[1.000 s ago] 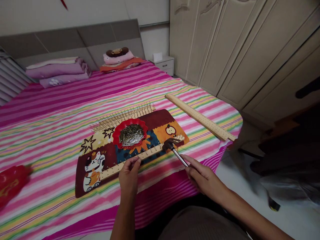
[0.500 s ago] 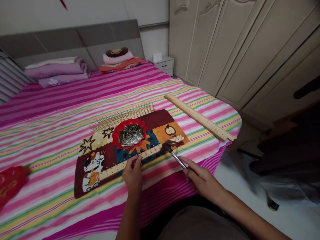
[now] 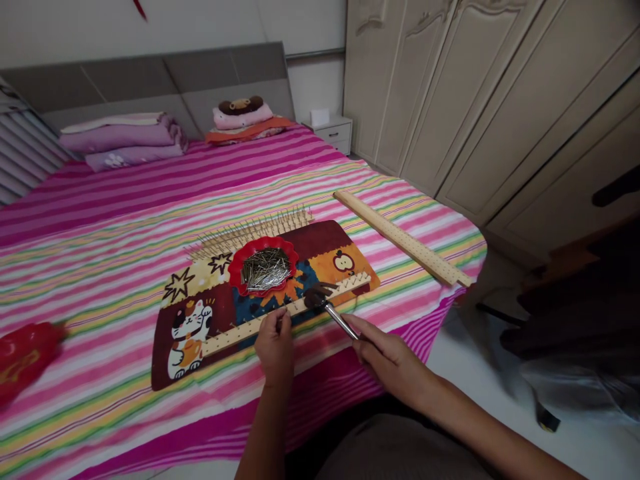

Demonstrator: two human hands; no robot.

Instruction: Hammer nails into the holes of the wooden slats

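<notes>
A claw hammer with a dark head and shiny shaft (image 3: 341,319) is gripped in my right hand (image 3: 393,357). Its head is over a narrow wooden strip (image 3: 235,337) with holes, and several nails stand up from that strip. Fingers pinched together, my left hand (image 3: 275,340) is at the middle of the strip, just left of the hammer head; what lies between the fingertips is hidden. Beneath the strip is a patterned mat (image 3: 165,363) with a cat and an apple. A red scalloped bowl (image 3: 240,283) full of nails (image 3: 267,269) rests on the mat.
Behind the bowl lies a wooden piece bristling with nails (image 3: 250,230). Long perforated wooden strips (image 3: 400,237) lie at the right of the striped bed (image 3: 100,287). A red object (image 3: 27,360) is at the left edge. Wardrobes (image 3: 450,87) stand beyond the bed.
The hammer in my right hand has moved left along the strip, closer to my left hand. The camera view has shifted slightly. My left hand stays at the strip, still pinched.
</notes>
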